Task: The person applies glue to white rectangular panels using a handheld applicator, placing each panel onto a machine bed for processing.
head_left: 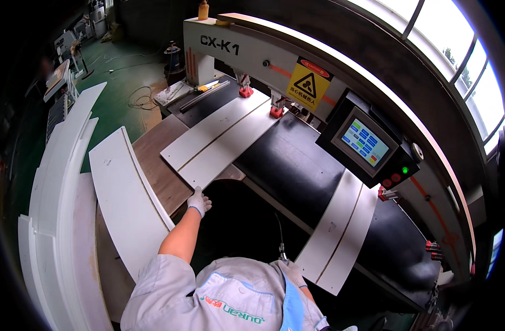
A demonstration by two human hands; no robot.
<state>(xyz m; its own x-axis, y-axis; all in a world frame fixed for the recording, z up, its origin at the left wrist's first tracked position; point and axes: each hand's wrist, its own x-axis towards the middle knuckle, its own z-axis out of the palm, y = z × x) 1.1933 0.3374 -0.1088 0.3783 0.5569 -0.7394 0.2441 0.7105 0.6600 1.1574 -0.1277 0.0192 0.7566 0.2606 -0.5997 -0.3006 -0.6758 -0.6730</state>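
Note:
My left hand (199, 202), in a pale work glove, is at the near corner of a white grooved panel (222, 132). Its thumb meets the panel's end, and the fingers curl just below the edge. That panel lies on the machine table, its far end beneath red-tipped clamps (276, 110). Close to my body, my gloved right hand (291, 270) is closed round an air blow gun (284, 255) with a hose running up from it; my sleeve partly covers this hand. Just right of it, a second white grooved panel (335, 231) juts over the table's front edge.
A control box with a lit touchscreen (364, 144) hangs from the machine's beam (252, 49). Another grooved panel (123, 187) lies at my left, beside a stack of white panels (54, 220). Metal bars (205, 96) rest on the table's far left.

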